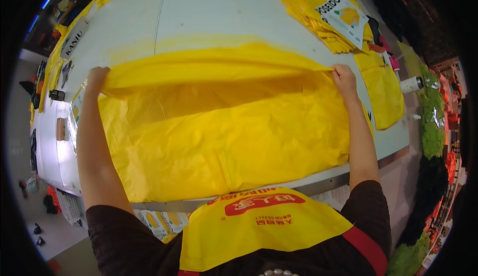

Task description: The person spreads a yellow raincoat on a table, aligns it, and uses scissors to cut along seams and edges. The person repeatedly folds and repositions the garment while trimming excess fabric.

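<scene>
A wide yellow plastic raincoat (239, 131) lies spread over the pale table, wrinkled, its near edge close to the table's front. Both my arms are stretched forward to its far edge, which is lifted and folded over toward me, casting a shadow on the layer beneath. At the fold's left end, my left hand (98, 78) is closed on the material. My right hand (344, 80) pinches the right end of the same edge. Between the hands the lifted edge runs nearly straight and looks slightly blurred.
At the far right sits a stack of yellow packages (326, 14) with printed cards. Beside it lie a folded yellow piece (382, 89) and a white roll (411, 85). A white box (74, 38), scissors (65, 72) and a small black object (57, 95) are at the left.
</scene>
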The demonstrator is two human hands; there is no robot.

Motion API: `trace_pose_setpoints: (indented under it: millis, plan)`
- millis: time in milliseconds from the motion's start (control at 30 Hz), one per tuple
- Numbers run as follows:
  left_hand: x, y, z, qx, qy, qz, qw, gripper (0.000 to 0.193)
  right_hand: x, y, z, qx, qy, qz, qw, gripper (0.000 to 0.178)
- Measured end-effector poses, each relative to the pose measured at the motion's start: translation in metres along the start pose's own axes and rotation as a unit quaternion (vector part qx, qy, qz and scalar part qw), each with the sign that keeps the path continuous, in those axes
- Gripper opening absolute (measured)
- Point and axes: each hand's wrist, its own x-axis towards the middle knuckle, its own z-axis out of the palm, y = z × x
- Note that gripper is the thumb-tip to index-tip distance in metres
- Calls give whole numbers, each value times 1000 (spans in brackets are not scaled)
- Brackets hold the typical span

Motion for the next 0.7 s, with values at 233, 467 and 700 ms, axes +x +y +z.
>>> trace_pose_setpoints:
  millis: [233, 467, 700]
  plan:
    - [-13, 116, -115, -509, 241, -112, 819, 37, -15, -14, -39, -103, 130, -54, 985, 18]
    - [-176, -1, 84, -270, 259, -110, 921, 33, -73, -56, -16, -75, -119, -184, 973, 28]
    - [-215, 10, 132, -601, 104, -291, 737, 40, -6, -162, 24, 62, -165, -97, 980, 39]
